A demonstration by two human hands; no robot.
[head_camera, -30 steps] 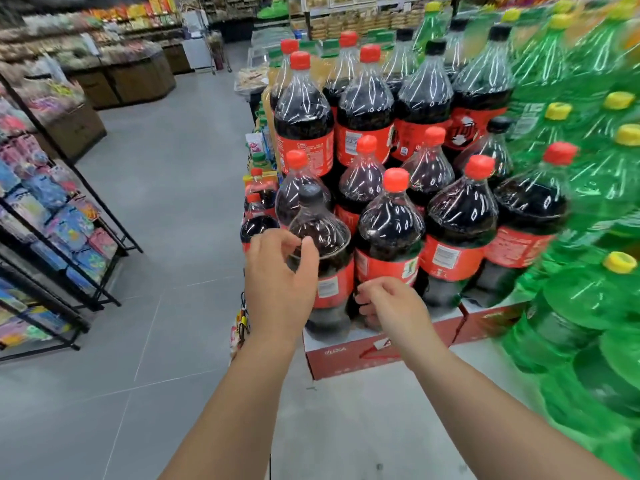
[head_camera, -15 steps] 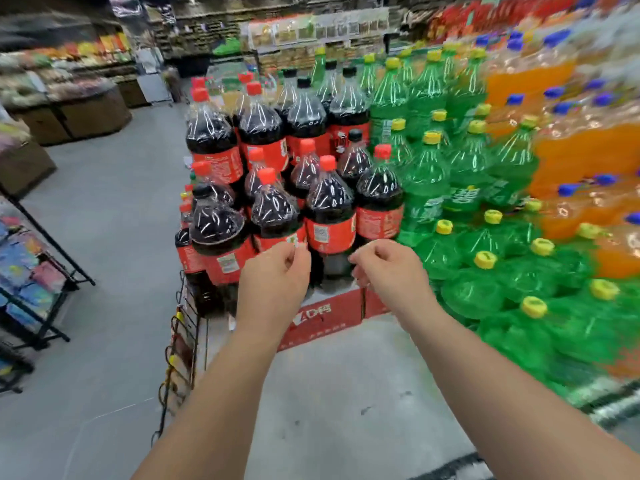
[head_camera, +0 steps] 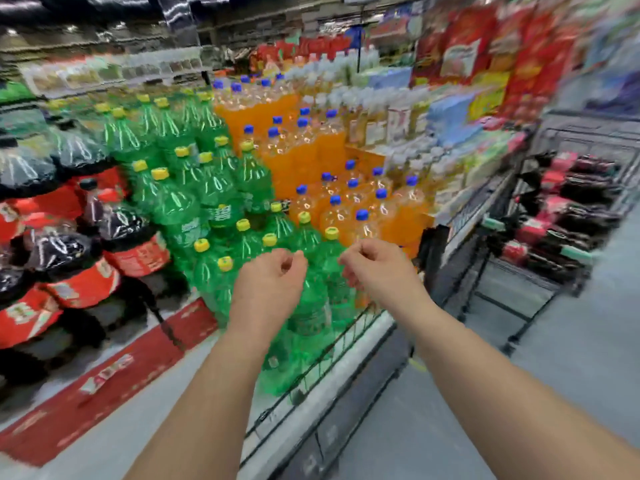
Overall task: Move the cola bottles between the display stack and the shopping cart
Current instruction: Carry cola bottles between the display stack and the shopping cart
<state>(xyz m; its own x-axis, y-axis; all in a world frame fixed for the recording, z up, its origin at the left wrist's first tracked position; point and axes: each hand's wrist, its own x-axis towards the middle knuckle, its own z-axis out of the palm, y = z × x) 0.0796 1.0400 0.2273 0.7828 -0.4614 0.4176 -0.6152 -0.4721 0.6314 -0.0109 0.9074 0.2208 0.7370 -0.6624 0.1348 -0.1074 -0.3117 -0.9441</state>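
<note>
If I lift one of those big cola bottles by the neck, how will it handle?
Probably heavy: the cola bottle looks large and full. Its glossy plastic may be slippery. Standing tall, it could tip if pushed high.

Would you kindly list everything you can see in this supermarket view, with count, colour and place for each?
cola bottles: several, too blurred to count, dark with red labels, stacked at the far left
carton base: one, red, on the floor under the cola stack
green bottles: many, yellow caps, stacked left of centre
orange bottles: many, blue caps, stacked at centre
pale bottles: many, white caps, right of the orange ones
red packets: many, on the top right shelves
wire cart: one, black, at the right
cart load: dark and red, blurred, inside the cart
left hand: fingers curled, holding nothing, before the green bottles
right hand: fingers curled, holding nothing, beside the left
</note>
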